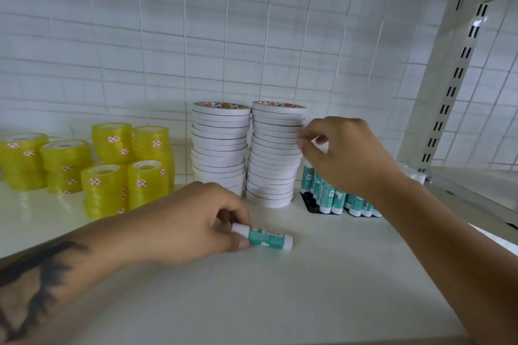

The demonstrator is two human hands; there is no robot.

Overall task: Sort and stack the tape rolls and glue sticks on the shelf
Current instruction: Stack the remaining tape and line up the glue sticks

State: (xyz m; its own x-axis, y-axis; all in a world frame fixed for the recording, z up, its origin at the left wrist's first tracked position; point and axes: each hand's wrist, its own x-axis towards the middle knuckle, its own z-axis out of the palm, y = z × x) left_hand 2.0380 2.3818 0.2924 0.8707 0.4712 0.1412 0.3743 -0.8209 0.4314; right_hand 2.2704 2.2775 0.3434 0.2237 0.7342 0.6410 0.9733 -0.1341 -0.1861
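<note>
My left hand point(193, 221) pinches a teal-and-white glue stick point(266, 238) that lies on its side on the white shelf point(322, 288). My right hand point(347, 154) holds another glue stick point(321, 144) by its white cap, upright, above a cluster of standing glue sticks point(333, 199) on a black tray. Two tall stacks of white tape rolls point(246, 154) stand just left of that cluster. Several stacks of yellow tape rolls point(112, 168) fill the left side.
A white wire grid backs the shelf. A slotted white upright point(454, 84) rises at the right, with a neighbouring shelf point(482, 185) beyond it. The shelf's front edge runs across the bottom of the view.
</note>
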